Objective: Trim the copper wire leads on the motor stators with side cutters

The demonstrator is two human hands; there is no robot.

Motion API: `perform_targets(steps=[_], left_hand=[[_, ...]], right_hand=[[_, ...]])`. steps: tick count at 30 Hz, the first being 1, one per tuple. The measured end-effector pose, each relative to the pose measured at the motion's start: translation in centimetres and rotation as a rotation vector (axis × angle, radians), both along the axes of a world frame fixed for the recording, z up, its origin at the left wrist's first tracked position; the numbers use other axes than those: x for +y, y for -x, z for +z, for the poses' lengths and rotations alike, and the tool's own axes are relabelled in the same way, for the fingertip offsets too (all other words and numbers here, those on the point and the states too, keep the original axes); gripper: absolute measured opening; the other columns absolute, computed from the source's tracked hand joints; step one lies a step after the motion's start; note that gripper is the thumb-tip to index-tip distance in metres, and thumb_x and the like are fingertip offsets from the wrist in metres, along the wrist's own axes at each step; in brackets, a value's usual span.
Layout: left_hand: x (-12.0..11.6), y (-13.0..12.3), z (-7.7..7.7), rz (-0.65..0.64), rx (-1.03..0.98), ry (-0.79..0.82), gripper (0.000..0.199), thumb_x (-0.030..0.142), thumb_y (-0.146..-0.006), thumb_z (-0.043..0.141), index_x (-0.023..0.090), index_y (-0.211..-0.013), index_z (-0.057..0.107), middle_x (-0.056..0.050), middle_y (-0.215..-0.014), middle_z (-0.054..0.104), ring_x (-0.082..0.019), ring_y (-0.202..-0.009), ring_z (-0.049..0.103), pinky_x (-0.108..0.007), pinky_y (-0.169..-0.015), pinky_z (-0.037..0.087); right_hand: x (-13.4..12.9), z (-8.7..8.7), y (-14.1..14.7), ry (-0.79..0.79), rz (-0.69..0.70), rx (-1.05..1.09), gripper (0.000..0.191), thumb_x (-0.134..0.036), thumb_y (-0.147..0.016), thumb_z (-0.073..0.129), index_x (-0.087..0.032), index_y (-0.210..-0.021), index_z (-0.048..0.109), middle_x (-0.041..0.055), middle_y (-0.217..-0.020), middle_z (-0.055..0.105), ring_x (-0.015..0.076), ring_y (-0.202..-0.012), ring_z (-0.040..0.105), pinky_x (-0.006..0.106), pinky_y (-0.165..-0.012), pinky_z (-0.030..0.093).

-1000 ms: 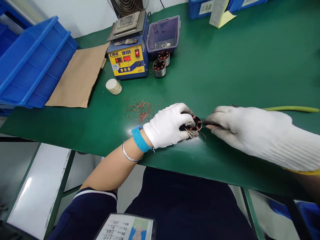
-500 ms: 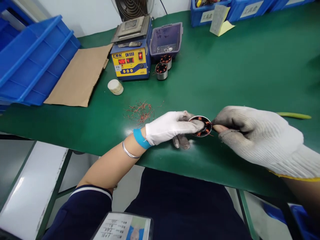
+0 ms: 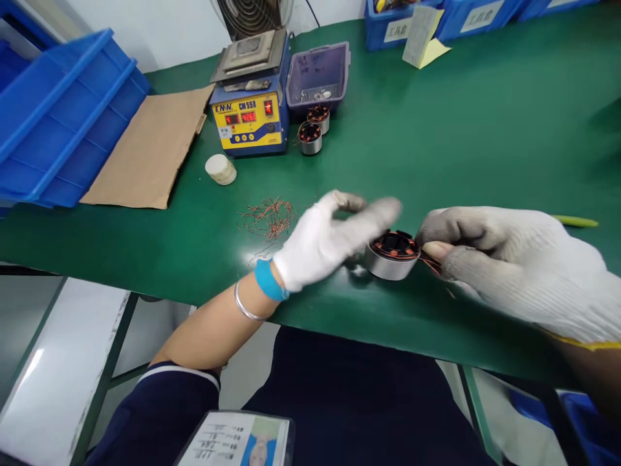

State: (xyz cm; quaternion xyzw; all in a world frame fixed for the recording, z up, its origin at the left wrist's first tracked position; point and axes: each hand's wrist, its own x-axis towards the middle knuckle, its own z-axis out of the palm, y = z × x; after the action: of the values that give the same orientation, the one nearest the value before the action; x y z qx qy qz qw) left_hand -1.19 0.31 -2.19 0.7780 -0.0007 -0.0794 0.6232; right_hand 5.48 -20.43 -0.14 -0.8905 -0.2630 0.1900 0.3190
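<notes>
Clock face centred on the wound ring (image 3: 392,262), silver-walled, opening upward, between both hands, on or just above the green tabletop (image 3: 509,129), which of these impossible to tell. At 3 o'clock, right hand (image 3: 499,265), gloved, bare thumb tip pressed toward forefinger, pinching copper leads (image 3: 429,261) just beside the rim. At 9 o'clock, left hand (image 3: 330,241), gloved, motion-blurred, fingers loose and extended toward the ring's upper edge; contact there unclear. Between 9 and 10 o'clock, beyond the left hand, a loose heap of wire clippings (image 3: 275,223). Near 11 o'clock, well apart, two similar rings (image 3: 311,145) before a purple bin (image 3: 317,65).
</notes>
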Motion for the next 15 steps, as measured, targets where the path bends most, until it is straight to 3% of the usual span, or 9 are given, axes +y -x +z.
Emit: perform_targets(steps=[2,4,6,9,11,13,15], left_hand=[[0.4,-0.7,-0.1,-0.242,0.402,0.251,0.048,0.066,-0.09,0.057,0.019,-0.096,0.066,-0.008,-0.092,0.074,-0.02,-0.063,0.072,-0.031,-0.052,0.058],[0.6,-0.9,-0.1,-0.289,0.494,0.364,0.042,0.051,-0.085,0.072,0.019,-0.11,0.063,-0.007,-0.094,0.073,-0.018,-0.06,0.071,-0.028,-0.047,0.054],[0.5,-0.5,0.2,-0.164,0.296,0.324,0.043,0.031,-0.078,0.079,0.02,-0.115,0.059,-0.007,-0.1,0.072,-0.018,-0.074,0.074,-0.028,-0.055,0.057],[-0.3,0.9,0.7,-0.084,-0.132,0.163,0.017,0.026,-0.081,0.074,0.019,-0.08,0.058,-0.009,-0.116,0.07,-0.022,-0.105,0.072,-0.036,-0.082,0.062],[-0.9,1.8,0.8,-0.016,-0.358,0.033,0.042,0.034,-0.086,0.07,0.02,-0.06,0.042,-0.008,-0.12,0.07,-0.022,-0.106,0.072,-0.038,-0.088,0.061],[-1.2,2.2,0.7,0.105,-0.443,-0.057,0.04,0.038,-0.082,0.075,0.022,-0.066,0.043,-0.008,-0.124,0.069,-0.021,-0.1,0.072,-0.037,-0.085,0.062],[-1.2,1.8,0.3,0.087,-0.325,-0.084,0.036,0.037,-0.073,0.081,0.023,-0.093,0.055,-0.01,-0.124,0.069,-0.022,-0.1,0.072,-0.036,-0.082,0.063]], right_hand=[[0.1,0.1,0.0,0.026,0.013,-0.11,0.031,-0.053,-0.075,0.05,-0.024,-0.064,0.054,0.0013,-0.05,0.057,0.0157,-0.044,0.047,0.028,-0.042,0.033],[0.1,-0.2,-0.2,0.065,0.02,-0.15,0.029,-0.052,-0.073,0.049,-0.025,-0.065,0.056,0.0008,-0.049,0.056,0.0157,-0.044,0.046,0.028,-0.043,0.033],[0.2,-0.7,-0.6,0.12,-0.012,-0.097,0.029,-0.052,-0.07,0.049,-0.025,-0.069,0.059,0.0003,-0.049,0.055,0.016,-0.044,0.047,0.029,-0.043,0.033],[0.2,-1.4,-1.0,0.062,-0.054,0.142,0.035,-0.056,-0.068,0.049,-0.024,-0.077,0.06,0.0004,-0.054,0.059,0.0169,-0.047,0.051,0.03,-0.045,0.037],[0.1,-1.3,-0.9,-0.018,-0.017,0.224,0.036,-0.058,-0.069,0.048,-0.024,-0.076,0.059,0.0005,-0.055,0.059,0.0165,-0.048,0.05,0.03,-0.047,0.039],[0.2,-0.8,-0.5,-0.014,0.045,0.13,0.034,-0.056,-0.07,0.048,-0.024,-0.071,0.058,0.001,-0.056,0.059,0.0164,-0.049,0.049,0.031,-0.047,0.038],[0.6,-0.3,0.0,0.046,0.088,-0.035,0.031,-0.053,-0.07,0.046,-0.024,-0.068,0.059,0.0026,-0.058,0.061,0.0181,-0.051,0.053,0.032,-0.048,0.039]])
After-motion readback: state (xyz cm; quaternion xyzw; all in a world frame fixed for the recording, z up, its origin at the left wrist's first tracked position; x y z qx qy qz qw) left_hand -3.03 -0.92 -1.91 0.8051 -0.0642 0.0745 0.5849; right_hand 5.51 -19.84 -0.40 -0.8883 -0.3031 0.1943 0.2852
